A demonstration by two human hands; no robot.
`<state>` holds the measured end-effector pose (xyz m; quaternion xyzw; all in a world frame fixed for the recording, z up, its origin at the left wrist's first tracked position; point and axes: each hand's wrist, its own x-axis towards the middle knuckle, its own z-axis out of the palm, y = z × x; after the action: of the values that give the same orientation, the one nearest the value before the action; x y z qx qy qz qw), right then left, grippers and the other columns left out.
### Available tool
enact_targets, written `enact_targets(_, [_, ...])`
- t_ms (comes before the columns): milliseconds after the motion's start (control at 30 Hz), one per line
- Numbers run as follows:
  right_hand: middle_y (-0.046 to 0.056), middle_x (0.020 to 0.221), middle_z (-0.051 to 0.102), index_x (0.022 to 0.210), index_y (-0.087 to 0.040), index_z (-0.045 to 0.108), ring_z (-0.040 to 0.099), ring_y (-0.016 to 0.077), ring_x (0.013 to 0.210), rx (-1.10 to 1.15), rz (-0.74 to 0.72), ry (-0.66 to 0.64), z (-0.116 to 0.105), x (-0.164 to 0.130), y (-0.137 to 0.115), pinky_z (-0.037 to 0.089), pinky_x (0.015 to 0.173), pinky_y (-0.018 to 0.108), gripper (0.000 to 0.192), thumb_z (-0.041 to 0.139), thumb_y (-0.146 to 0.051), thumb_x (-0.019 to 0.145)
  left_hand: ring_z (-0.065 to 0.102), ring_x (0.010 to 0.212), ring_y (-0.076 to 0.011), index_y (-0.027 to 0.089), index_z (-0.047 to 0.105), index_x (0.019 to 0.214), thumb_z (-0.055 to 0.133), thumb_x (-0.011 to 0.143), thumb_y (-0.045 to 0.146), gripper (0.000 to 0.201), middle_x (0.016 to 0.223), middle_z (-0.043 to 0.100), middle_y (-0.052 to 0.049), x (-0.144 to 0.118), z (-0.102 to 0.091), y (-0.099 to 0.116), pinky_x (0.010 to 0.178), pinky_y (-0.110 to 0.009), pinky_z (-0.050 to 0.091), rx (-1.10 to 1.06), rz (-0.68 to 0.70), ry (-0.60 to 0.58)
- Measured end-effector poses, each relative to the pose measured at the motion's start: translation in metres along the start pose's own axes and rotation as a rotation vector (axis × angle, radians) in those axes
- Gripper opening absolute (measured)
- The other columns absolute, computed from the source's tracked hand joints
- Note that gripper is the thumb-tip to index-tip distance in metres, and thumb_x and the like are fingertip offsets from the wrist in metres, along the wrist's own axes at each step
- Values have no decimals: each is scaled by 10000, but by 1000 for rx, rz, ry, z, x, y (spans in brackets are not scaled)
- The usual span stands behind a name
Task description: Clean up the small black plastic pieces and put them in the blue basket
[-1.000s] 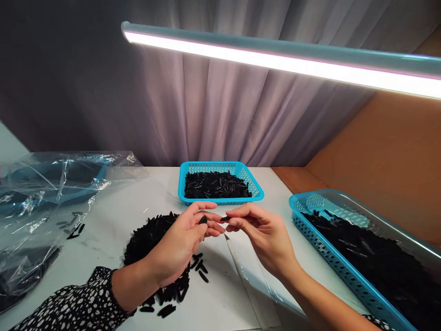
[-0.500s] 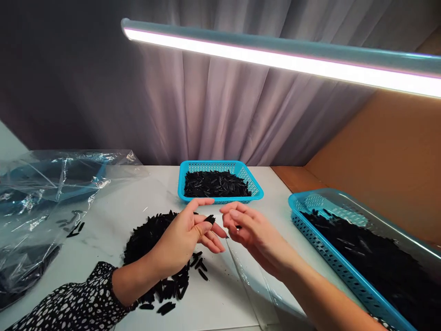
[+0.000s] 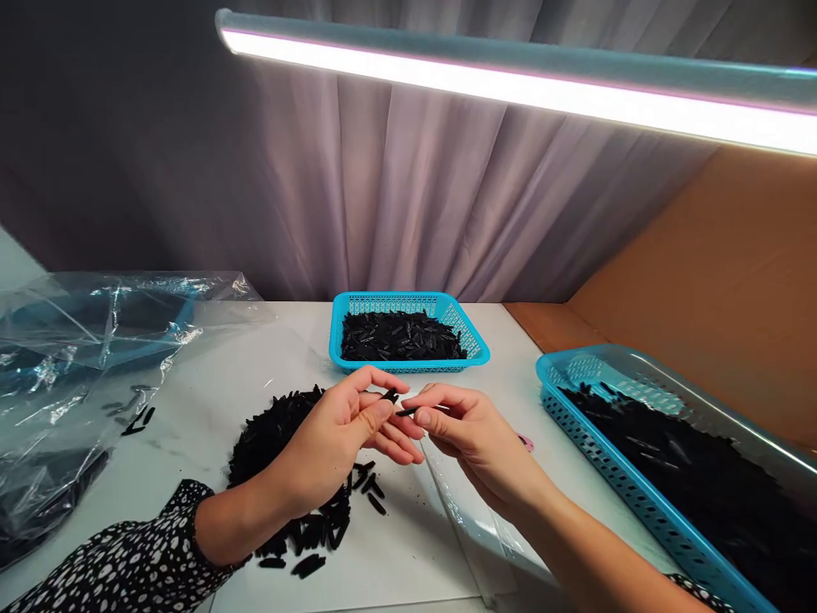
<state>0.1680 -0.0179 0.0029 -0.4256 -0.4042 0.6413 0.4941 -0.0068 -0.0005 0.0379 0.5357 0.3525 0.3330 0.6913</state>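
Observation:
Over the table, my left hand [image 3: 357,421] pinches one or more short black strips [image 3: 391,396] between thumb and fingers, its other fingers stretched out. Close against it, my right hand [image 3: 463,421] grips a slim black strip [image 3: 407,411] between thumb and forefinger, the strip's end pointing at the left fingers. Whether the two strips touch is hard to tell. Beneath my left forearm lies a heap of black strips [image 3: 271,430], partly hidden. A few loose strips [image 3: 374,489] lie to its right.
A blue basket [image 3: 469,362] of black strips stands behind my hands. A bigger blue basket [image 3: 606,464], also filled with strips, is at right. Clear plastic [image 3: 128,332] covers the left side. A lit tube lamp [image 3: 511,85] hangs above. A small pink object [image 3: 526,443] shows behind my right wrist.
My right hand has turned and brought a black strip out between its thumb and forefinger, close to my left fingers. The left hand stays almost in place, and the view has tilted slightly.

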Motion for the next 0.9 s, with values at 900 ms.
enact_targets(900, [-22,648,647,693,-174,664,253,65,486,-10,-54,-109,3,-7,-5,144,488,274,260,799,-384,766,545,567,-63,164,549,867,700,833,265,185,694,651,12,-4,5,4,505,-165,383,-79,-29,4])
